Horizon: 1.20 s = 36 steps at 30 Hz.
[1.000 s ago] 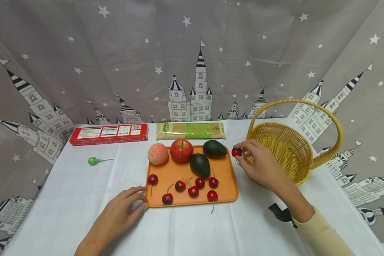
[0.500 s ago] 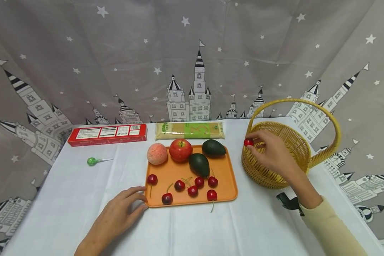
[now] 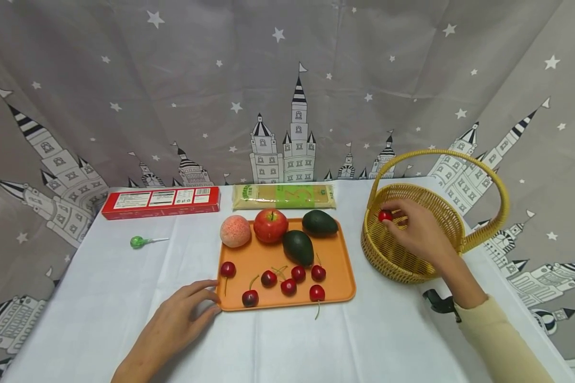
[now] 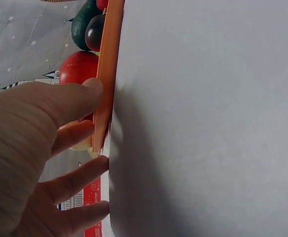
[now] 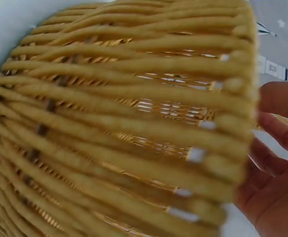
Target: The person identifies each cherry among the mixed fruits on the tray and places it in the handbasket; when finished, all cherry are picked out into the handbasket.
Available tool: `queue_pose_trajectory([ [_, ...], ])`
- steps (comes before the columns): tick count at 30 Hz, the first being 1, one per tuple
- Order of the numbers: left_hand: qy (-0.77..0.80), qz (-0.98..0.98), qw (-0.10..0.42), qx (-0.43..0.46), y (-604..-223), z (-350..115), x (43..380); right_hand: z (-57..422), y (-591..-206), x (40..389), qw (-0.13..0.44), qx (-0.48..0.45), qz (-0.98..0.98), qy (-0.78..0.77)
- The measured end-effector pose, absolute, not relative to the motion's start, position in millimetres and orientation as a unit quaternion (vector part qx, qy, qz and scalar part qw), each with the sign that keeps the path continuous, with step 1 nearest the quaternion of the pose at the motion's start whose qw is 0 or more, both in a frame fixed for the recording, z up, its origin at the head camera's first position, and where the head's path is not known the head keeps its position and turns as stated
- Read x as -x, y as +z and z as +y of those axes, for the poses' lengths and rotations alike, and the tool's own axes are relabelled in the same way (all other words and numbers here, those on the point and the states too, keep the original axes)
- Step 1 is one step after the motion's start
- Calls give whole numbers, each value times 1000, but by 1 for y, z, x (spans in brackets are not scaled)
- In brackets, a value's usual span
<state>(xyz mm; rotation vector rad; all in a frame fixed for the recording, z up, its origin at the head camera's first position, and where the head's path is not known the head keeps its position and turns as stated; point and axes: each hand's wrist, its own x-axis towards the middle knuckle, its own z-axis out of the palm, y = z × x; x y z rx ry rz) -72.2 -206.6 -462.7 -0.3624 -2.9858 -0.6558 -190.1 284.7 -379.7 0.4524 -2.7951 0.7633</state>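
My right hand (image 3: 419,231) pinches a red cherry (image 3: 385,216) between thumb and fingertips, over the left part of the yellow woven basket (image 3: 397,271). In the right wrist view the basket wall (image 5: 119,108) hides the cherry, and part of the hand (image 5: 277,173) shows past the rim. At the near left corner of the orange tray (image 3: 287,304), my left hand (image 3: 177,319) rests with loosely bent fingers. Its thumb (image 4: 79,101) touches the tray's edge in the left wrist view. Several cherries (image 3: 289,286) lie on the tray.
Also on the tray are a peach (image 3: 235,231), a red apple (image 3: 270,226) and two avocados (image 3: 298,248) (image 3: 320,223). Behind it lies a noodle packet (image 3: 284,196), with a red box (image 3: 160,202) and a green lollipop (image 3: 138,242) further left. The basket handle (image 3: 503,202) arches upward.
My right hand has carried the cherry rightward from beside the tray, across the basket's left rim, to above its inside. The left hand has stayed at the tray corner.
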Motion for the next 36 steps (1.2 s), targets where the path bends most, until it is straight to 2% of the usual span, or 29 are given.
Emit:
queue_pose_trajectory([
  [10,-208,-971,28,113,-462,-206,73,303,-401,206,82,-145,-957,238],
  [20,-216,-970,19,108,-462,-206,72,313,-416,219,33,-139,-963,227],
  [36,-213,-972,14,100,-462,-205,72,318,-428,232,10,-141,-967,212],
])
